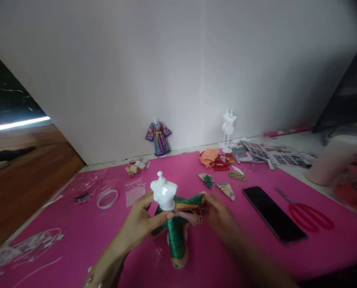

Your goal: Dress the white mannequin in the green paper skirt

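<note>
A small white mannequin bust [164, 194] stands on the pink mat [82, 228], partly wrapped in green patterned paper clothing [177, 238]. My left hand [142, 220] is closed on the bust's waist, fingers and thumb pinching the green paper against it. My right hand [219, 216], blurred by motion, grips the paper's green and orange sleeve end [196, 200] at the right of the bust.
A black phone [273, 214] and red scissors [309, 214] lie to the right. Folded paper pieces [226, 189] and scraps [216, 159] lie behind. A dressed purple doll stand [158, 138] and a bare white mannequin [228, 130] stand by the wall. A tape ring [107, 199] lies left.
</note>
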`<state>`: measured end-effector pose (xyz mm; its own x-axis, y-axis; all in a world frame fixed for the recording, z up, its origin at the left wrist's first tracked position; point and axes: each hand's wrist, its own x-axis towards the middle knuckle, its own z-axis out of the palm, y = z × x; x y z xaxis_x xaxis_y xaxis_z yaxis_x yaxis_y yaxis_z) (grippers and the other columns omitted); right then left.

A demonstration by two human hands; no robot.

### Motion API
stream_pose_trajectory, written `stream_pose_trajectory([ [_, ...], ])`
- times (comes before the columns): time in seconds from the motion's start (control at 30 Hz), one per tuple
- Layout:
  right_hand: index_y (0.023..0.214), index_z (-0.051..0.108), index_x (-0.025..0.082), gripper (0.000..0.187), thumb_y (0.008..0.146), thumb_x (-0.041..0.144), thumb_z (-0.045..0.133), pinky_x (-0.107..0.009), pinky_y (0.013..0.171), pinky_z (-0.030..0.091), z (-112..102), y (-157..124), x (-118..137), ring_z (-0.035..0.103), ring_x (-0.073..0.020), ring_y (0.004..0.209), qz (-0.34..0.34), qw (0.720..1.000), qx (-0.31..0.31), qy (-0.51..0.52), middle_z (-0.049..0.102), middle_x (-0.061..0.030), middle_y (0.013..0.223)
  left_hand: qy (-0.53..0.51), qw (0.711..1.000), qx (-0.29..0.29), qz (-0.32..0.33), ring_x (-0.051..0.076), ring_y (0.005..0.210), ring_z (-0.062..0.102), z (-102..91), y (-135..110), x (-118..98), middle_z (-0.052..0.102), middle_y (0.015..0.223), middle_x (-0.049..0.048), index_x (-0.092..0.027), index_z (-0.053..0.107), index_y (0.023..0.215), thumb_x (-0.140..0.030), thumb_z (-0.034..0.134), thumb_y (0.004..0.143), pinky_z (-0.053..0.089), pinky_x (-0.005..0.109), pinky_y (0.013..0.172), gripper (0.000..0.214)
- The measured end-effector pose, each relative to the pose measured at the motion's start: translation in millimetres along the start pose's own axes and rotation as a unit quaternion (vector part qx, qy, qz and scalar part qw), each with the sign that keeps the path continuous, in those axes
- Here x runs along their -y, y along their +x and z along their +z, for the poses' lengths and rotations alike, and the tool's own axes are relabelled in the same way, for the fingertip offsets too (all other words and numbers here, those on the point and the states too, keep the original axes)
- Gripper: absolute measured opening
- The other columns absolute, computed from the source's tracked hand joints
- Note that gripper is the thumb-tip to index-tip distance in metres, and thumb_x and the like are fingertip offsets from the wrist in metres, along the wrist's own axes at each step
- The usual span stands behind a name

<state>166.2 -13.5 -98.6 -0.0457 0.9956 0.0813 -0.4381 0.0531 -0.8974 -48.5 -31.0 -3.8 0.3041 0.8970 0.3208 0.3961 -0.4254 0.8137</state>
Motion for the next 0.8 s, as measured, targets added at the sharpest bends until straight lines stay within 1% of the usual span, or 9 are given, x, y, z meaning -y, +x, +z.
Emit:
stream_pose_trajectory([
  [0.07,0.082,0.065,0.020,0.035,0.077,0.054,0.066,-0.033,0.068,0.051,2.5,4.5,0.7,0.065,-0.0197,0.073,0.023,0.998,-0.026,0.050,0.069,-0.0033,0.078,0.002,1.000,-0.005,-0.003,0.026,0.093,0.066,0.6,0.3,1.7,0.074,0.098,0.0069,-0.019,0.073,0.086,-0.033,0.075,0.074,0.048,0.038,0.088,0.018],
  [0.13,0.078,0.062,0.021,0.033,0.072,0.052,0.072,-0.029,0.064,0.049,6.4,8.7,1.6,0.062,-0.0164,0.066,0.034,0.994,-0.050,0.089,0.066,0.0005,0.072,0.000,1.000,-0.007,-0.007,0.025,0.092,0.066,1.0,1.0,3.1,0.074,0.098,0.0071,-0.019,0.073,0.087,-0.033,0.076,0.073,0.049,0.037,0.087,0.020],
  [0.27,0.069,0.055,0.022,0.035,0.067,0.049,0.077,-0.028,0.057,0.047,14.9,15.1,3.9,0.056,-0.0139,0.055,0.041,0.988,-0.081,0.125,0.059,0.0046,0.061,-0.011,1.000,-0.014,-0.024,0.026,0.092,0.066,1.5,2.9,4.4,0.074,0.095,0.0070,-0.018,0.070,0.092,-0.034,0.078,0.070,0.051,0.038,0.085,0.028],
  [0.43,0.072,0.056,0.021,0.035,0.065,0.048,0.078,-0.029,0.056,0.048,20.7,15.6,7.2,0.057,-0.0146,0.053,0.043,0.987,-0.095,0.118,0.060,0.0041,0.061,-0.024,0.999,-0.022,-0.026,0.028,0.100,0.066,-0.7,1.5,5.9,0.073,0.103,0.0090,-0.018,0.068,0.100,-0.033,0.081,0.067,0.050,0.040,0.091,0.038],
  [0.57,0.071,0.055,0.021,0.036,0.067,0.051,0.075,-0.030,0.056,0.050,19.1,16.1,4.4,0.058,-0.0156,0.053,0.042,0.992,-0.087,0.086,0.059,0.0031,0.060,-0.037,0.999,0.004,-0.018,0.031,0.116,0.060,-4.5,-1.9,4.9,0.067,0.124,0.0121,-0.021,0.062,0.120,-0.031,0.084,0.065,0.044,0.044,0.102,0.060],
  [0.63,0.074,0.055,0.021,0.036,0.069,0.052,0.074,-0.030,0.054,0.048,15.1,19.3,-0.6,0.057,-0.0152,0.053,0.032,0.994,-0.093,0.056,0.058,0.0029,0.061,-0.037,0.999,0.013,-0.022,0.031,0.119,0.059,-5.9,-3.3,3.5,0.065,0.127,0.0123,-0.021,0.062,0.122,-0.032,0.081,0.069,0.043,0.044,0.103,0.057],
  [0.7,0.081,0.054,0.022,0.038,0.068,0.052,0.073,-0.028,0.052,0.046,9.6,23.0,-5.5,0.056,-0.0152,0.055,0.003,0.993,-0.117,0.018,0.058,0.0025,0.066,-0.033,0.999,0.012,-0.029,0.029,0.116,0.061,-6.7,-4.3,2.3,0.068,0.123,0.0111,-0.021,0.065,0.116,-0.032,0.076,0.075,0.045,0.043,0.102,0.044],
  [0.73,0.085,0.054,0.022,0.039,0.068,0.051,0.074,-0.028,0.054,0.046,7.2,24.1,-6.9,0.057,-0.0158,0.059,-0.020,0.991,-0.135,-0.003,0.059,0.0019,0.071,-0.031,0.999,0.009,-0.031,0.029,0.113,0.062,-6.9,-4.6,1.9,0.069,0.120,0.0100,-0.021,0.067,0.113,-0.032,0.075,0.076,0.046,0.042,0.100,0.038],
  [0.8,0.091,0.053,0.024,0.038,0.069,0.047,0.074,-0.031,0.065,0.047,4.6,22.5,-5.4,0.058,-0.0182,0.074,-0.080,0.982,-0.164,-0.049,0.059,-0.0002,0.083,-0.025,0.999,0.001,-0.030,0.027,0.108,0.065,-6.9,-4.8,1.5,0.073,0.113,0.0081,-0.022,0.071,0.106,-0.033,0.074,0.077,0.048,0.040,0.097,0.031],
])
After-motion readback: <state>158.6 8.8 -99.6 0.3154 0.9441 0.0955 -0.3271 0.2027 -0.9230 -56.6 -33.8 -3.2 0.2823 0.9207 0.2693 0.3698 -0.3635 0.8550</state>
